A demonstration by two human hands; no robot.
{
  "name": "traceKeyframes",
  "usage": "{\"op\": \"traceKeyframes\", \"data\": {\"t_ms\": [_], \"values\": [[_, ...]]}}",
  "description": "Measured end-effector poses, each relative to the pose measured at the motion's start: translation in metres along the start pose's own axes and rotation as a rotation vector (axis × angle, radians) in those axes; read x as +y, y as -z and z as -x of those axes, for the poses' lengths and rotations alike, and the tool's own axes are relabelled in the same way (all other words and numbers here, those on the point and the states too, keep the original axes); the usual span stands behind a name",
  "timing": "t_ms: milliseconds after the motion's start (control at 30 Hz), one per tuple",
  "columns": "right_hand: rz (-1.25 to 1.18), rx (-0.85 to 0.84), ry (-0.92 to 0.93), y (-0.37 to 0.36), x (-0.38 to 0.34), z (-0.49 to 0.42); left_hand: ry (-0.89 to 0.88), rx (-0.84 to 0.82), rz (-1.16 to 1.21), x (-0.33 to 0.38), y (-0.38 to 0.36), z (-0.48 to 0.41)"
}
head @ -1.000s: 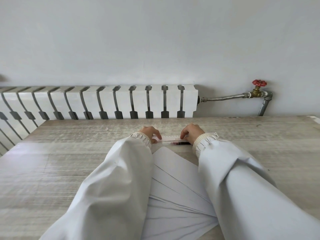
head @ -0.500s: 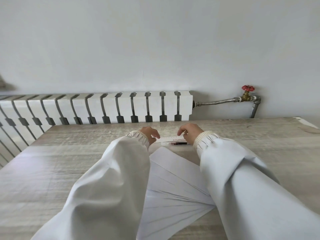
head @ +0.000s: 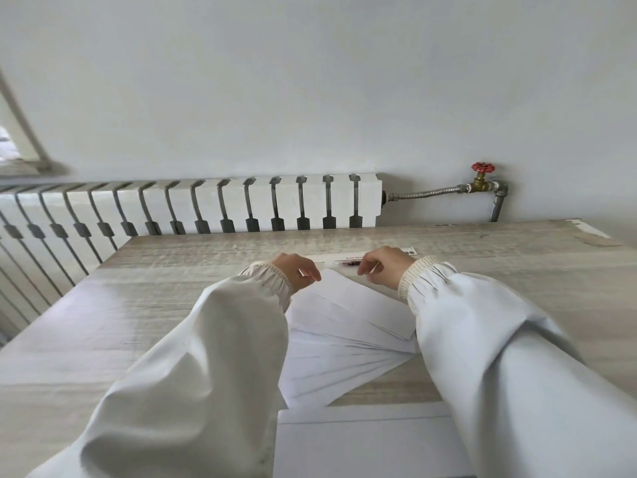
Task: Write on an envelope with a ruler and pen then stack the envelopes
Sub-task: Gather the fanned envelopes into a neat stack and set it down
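Observation:
Several white envelopes (head: 348,326) lie fanned out on the wooden table (head: 172,305) between my sleeves. Beyond their far tip a white ruler (head: 339,257) lies crosswise, with a dark pen (head: 350,263) just in front of it. My left hand (head: 296,274) hovers at the left of the fan's tip, fingers curled and apart, holding nothing. My right hand (head: 384,267) hangs over the right part of the ruler and pen, fingers bent down, empty as far as I can see. A single envelope (head: 365,443) lies nearest me at the table's front.
A white radiator (head: 213,205) runs along the wall behind the table. A metal pipe with a red valve (head: 482,167) stands at the right. The table's left edge slants away toward the radiator. A window sill (head: 20,163) shows at the far left.
Both hands have drawn back a little from the ruler and pen toward the envelopes' tip. The view has tilted down, so the nearest envelope now shows.

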State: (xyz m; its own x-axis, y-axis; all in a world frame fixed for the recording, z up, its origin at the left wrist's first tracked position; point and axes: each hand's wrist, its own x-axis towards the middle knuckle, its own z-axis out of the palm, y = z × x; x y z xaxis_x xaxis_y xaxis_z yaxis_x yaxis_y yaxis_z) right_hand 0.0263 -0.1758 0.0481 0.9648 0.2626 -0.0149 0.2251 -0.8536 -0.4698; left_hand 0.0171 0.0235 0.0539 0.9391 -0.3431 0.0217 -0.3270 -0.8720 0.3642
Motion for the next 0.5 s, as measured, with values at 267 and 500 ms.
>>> {"op": "traceKeyframes", "data": {"t_ms": [267,500], "values": [[0.091,-0.136,-0.004,-0.030,0.012,0.033,0.171,-0.012,0.028,-0.020,-0.025,0.038],[0.245,-0.190,-0.035,-0.056,0.009,0.045,0.293,0.112,0.288,-0.027,-0.057,0.054]]}}
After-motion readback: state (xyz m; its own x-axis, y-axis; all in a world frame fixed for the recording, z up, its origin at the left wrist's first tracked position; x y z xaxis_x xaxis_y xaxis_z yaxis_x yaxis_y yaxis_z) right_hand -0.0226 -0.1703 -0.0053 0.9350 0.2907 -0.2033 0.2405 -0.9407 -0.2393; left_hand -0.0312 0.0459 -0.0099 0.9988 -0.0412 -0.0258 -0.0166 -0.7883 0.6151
